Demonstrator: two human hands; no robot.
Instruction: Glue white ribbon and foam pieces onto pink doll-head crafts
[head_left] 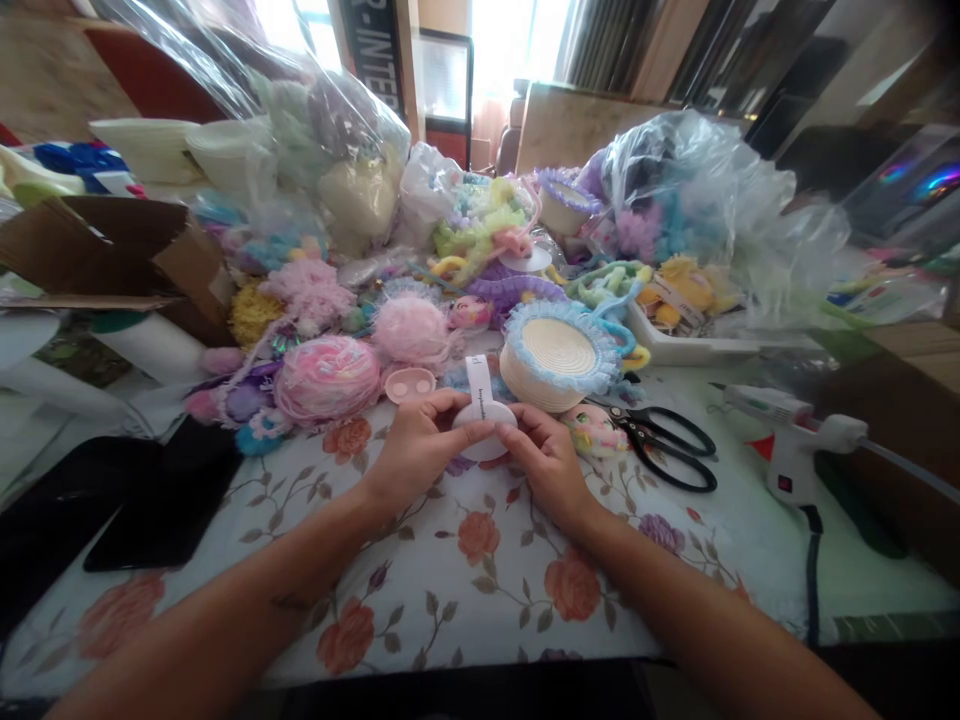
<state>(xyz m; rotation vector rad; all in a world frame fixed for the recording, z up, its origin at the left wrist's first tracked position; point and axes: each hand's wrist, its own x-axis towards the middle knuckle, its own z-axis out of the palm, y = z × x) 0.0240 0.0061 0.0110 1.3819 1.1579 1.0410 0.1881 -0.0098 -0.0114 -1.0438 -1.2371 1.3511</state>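
Between my two hands is a small white roll of printed label ribbon [480,412], its loose end standing up with dark lettering on it. My left hand [420,440] pinches the roll's left side, fingers closed. On the right side, my right hand [544,450] grips it with thumb and fingertips. Just beyond my right hand sits a round woven straw piece [559,350] with a pale blue ruffled trim. A small doll-face piece [596,430] lies beside that hand, next to black-handled scissors [667,445]. Near my left fingers is a small pink oval piece [409,385].
Pink yarn balls [328,378] and fluffy trims crowd the far left. A hot glue gun [795,435] stands at the right, its cord hanging down. A white tray [690,348], a cardboard box [112,250] and a dark phone-like slab [161,515] surround the floral cloth [420,620].
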